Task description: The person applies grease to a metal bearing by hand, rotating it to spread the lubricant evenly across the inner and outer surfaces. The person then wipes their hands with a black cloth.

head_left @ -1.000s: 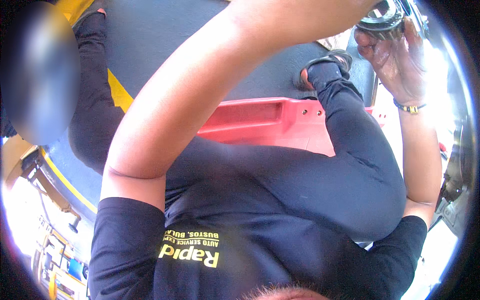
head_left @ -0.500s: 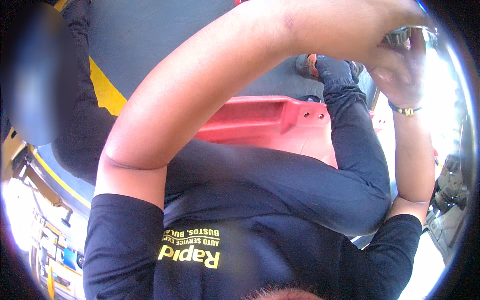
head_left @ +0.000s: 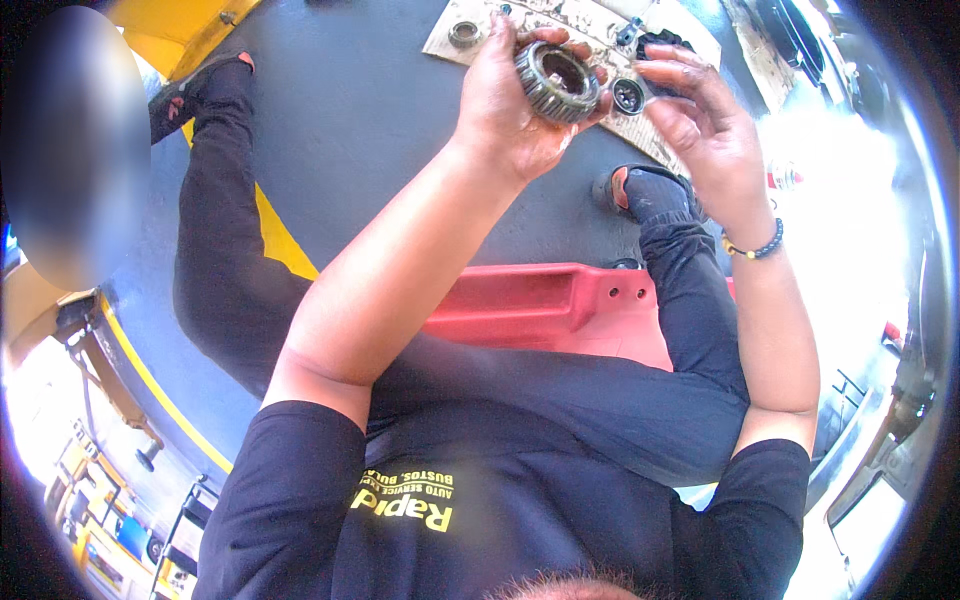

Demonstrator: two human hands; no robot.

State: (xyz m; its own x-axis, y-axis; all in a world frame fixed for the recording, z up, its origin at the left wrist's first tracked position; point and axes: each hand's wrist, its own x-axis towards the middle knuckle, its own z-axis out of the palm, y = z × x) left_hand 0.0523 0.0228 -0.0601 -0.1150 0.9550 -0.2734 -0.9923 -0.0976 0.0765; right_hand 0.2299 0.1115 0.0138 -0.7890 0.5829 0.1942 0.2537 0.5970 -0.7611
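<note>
In my left hand (head_left: 525,110), raised over the floor at the top middle, is a ribbed metal ring (head_left: 558,85). Thumb and fingers wrap around its rim, and its hollow middle faces up. Just right of the ring, between both hands, appears a small round dark part (head_left: 628,96); whether it lies on the cardboard or touches fingertips I cannot tell. Beside it hovers my right hand (head_left: 705,130), open, its fingers apart and slightly bent, with a beaded bracelet (head_left: 757,243) at the wrist. No object shows in that palm.
Stained cardboard (head_left: 560,12) on the grey floor bears a smaller metal ring (head_left: 465,34) and a black object (head_left: 662,42). A red plastic seat-like piece (head_left: 510,300) is by my legs. Another person's dark-trousered leg (head_left: 215,190) stands left; yellow equipment (head_left: 200,35) is behind.
Both hands have come down and left from the bright shiny area at upper right. The ribbed ring now shows in my left hand, and my right hand has separated from it. The cardboard has come into view.
</note>
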